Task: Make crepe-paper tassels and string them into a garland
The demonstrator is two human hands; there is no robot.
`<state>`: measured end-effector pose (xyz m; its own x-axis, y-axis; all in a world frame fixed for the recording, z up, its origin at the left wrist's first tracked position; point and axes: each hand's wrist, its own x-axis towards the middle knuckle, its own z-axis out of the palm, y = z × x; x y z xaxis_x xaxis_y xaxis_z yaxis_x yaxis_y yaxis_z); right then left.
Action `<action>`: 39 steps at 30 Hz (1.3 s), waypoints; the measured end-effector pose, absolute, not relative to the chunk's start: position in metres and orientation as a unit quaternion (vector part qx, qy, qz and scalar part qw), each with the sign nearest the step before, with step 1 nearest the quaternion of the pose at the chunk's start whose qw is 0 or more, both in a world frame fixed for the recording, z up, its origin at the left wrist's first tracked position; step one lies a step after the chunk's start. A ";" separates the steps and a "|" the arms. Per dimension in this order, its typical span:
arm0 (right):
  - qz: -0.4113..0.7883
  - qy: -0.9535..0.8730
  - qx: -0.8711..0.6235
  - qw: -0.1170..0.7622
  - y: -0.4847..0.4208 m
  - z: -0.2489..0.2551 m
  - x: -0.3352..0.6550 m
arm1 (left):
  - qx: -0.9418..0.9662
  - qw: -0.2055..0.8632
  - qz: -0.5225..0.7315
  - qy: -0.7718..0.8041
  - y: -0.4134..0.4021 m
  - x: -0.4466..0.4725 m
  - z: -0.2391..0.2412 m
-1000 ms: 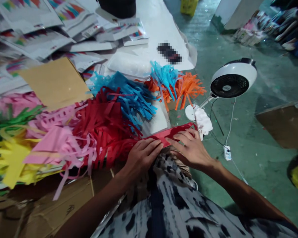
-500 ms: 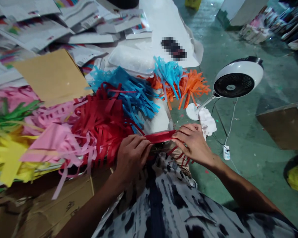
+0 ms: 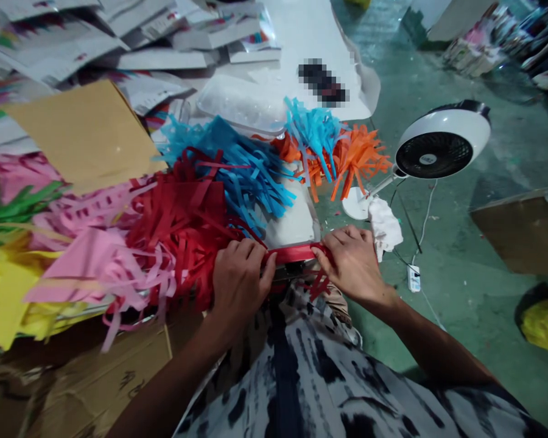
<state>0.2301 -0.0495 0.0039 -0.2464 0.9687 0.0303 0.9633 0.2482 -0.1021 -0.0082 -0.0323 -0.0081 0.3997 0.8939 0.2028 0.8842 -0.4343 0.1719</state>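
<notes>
White desk fan on green floor, crumpled cloth beside its base, orange fringe nearby

Red paper strip, red fringe at nine o'clock, blue fringe, orange fringe, pink fringe, white-and-black fan, green floor

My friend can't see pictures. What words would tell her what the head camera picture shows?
The left hand and the right hand pinch the two ends of a red paper strip over the person's lap. Beside them lie heaps of fringed paper in red, blue, orange and pink, and a white fan stands on the green floor.
</notes>
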 end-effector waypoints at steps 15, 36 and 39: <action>-0.043 -0.794 -0.595 0.118 -0.055 -0.005 0.222 | 0.871 -0.038 0.225 0.435 -0.036 0.002 -0.012; 0.025 -0.842 -0.511 0.174 -0.075 0.001 0.231 | 0.932 0.020 0.204 0.298 -0.034 -0.026 -0.016; 0.034 -0.840 -0.514 0.170 -0.072 0.000 0.236 | 0.918 0.001 0.209 0.336 -0.032 -0.056 -0.010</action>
<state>0.2362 -0.0720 0.0002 -0.4139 0.8750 0.2513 0.8518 0.4696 -0.2321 -0.0561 -0.0317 -0.0096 0.6869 0.6178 0.3828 0.6169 -0.7740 0.1422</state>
